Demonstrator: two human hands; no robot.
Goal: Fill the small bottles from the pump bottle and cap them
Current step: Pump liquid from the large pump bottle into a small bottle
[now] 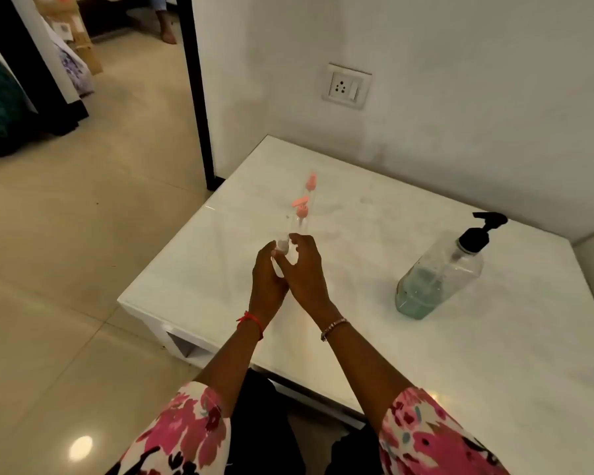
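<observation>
My left hand [266, 277] grips a small clear bottle [283, 247] above the white table [374, 337]. My right hand [306, 269] is curled against it, with thumb and fingertips pinching around the bottle's whitish top. Most of that bottle is hidden between the hands. Just beyond them stand two small clear bottles with pink caps, one near [301, 214] and one farther back [311, 182], both blurred. The large clear pump bottle [439, 272] with a black pump head stands to the right, a little bluish liquid at its bottom.
The table sits in a corner against a white wall with a socket plate [346, 86]. Its left edge drops to a tiled floor [66, 269]. A dark door frame [199, 97] rises at the table's far left corner.
</observation>
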